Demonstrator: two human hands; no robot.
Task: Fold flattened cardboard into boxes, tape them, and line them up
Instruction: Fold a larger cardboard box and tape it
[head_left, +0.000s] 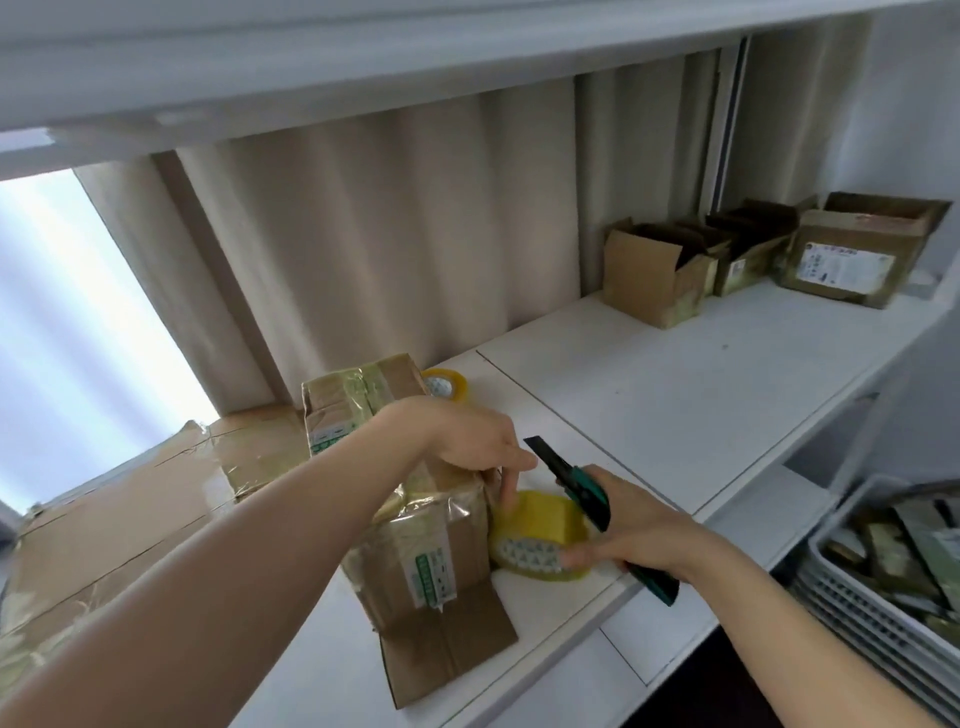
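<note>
Brown flattened cardboard (119, 514) at far left, lying on the white table (675, 405), glossy with old tape, long axis running from near left up toward the curtain. Just right of it, a taped-up box (415, 535) resting on the table, long axis from the far left corner toward the near edge, one unfolded flap pointing at the viewer. Left hand (478, 441) draped over the box's top right edge, fingers curled down the side, fingertips touching the yellow tape roll (537, 535) just beside the box. Behind the box, a second tape roll (444, 384) flat on the table. Tape roll in front standing tilted on its rim, core facing the near left. Right hand (639, 530) closed around a green-and-black utility knife (592, 504), long axis slanting from near right up to far left, tip pointing away toward the left hand; thumb reaching to the roll's lower rim. Farther right, three open folded boxes (660, 275) lined up along the table's far end, touching side by side. At lower right, a grey crate (852, 587) of flattened pieces, below table level.
</note>
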